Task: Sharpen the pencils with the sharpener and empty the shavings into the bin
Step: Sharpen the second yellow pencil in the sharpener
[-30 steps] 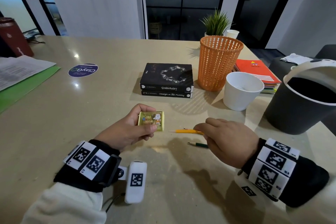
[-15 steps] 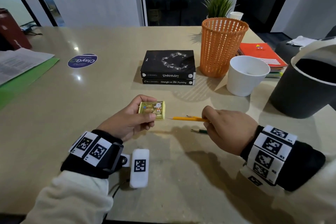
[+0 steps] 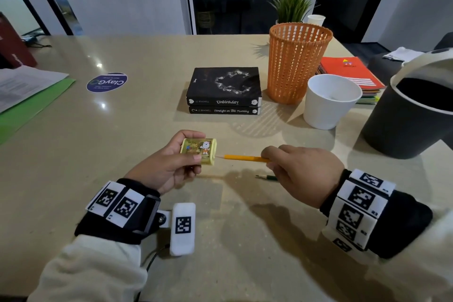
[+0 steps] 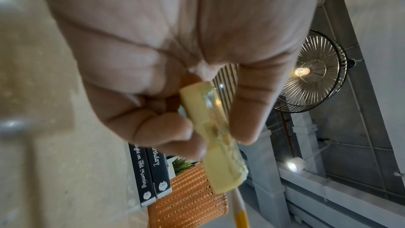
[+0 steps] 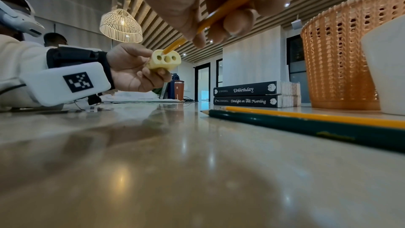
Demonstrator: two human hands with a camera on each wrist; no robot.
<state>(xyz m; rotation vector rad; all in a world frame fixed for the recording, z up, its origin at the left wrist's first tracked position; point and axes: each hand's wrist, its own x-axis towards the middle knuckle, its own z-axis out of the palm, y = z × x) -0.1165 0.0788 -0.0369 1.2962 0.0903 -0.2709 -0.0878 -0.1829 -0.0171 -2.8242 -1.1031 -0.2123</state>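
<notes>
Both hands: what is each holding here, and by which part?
Left hand grips the yellow sharpener by its flat faces, thumb on top. Right hand pinches the yellow pencil along its shaft, tip at the sharpener.

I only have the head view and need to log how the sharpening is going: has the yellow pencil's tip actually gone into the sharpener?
Observer: From the right wrist view, the tip of the yellow pencil sits at the mouth of an end hole in the sharpener; depth is unclear.
Operator: How many holes does it have?
Observer: Three in a row on that face.
Operator: I see only a green pencil on the table. Any others?
Observer: Yes, a second yellow pencil lies right beside the green pencil, behind it.
Operator: How is the left hand's grip?
Observer: In the left wrist view, the left hand pinches the sharpener between thumb and fingers.
</notes>
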